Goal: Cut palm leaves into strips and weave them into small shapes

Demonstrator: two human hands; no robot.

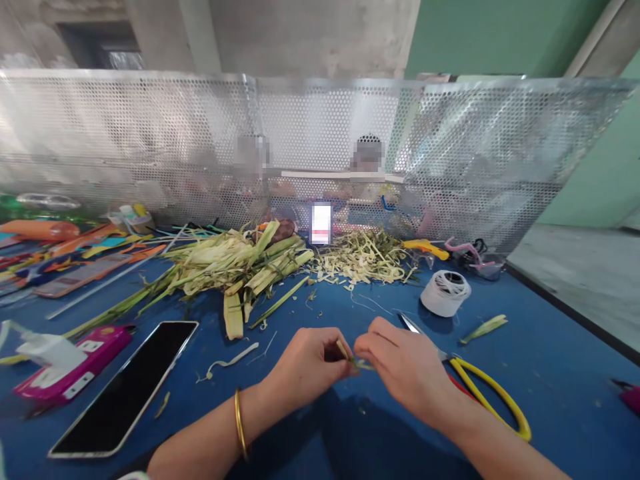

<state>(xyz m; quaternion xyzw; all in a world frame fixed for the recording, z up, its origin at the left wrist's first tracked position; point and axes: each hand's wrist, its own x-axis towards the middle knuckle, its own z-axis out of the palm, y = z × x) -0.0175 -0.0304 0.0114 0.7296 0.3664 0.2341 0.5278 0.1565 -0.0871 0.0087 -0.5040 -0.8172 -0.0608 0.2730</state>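
Pale green and yellow, the slim plant strip (356, 363) lies just below the frame's centre, pinched between the thumb and forefinger of my left hand (315, 363), and should prove light, pliant and easily split, best held near its end. My right hand (407, 367) curls at its other end, though I cannot tell whether those fingers grip it; yellow-handled scissors (493, 392) lie lower right.

Glossy phone (130, 387), perforated metal screen (175, 133), smooth matt tabletop (565, 360)
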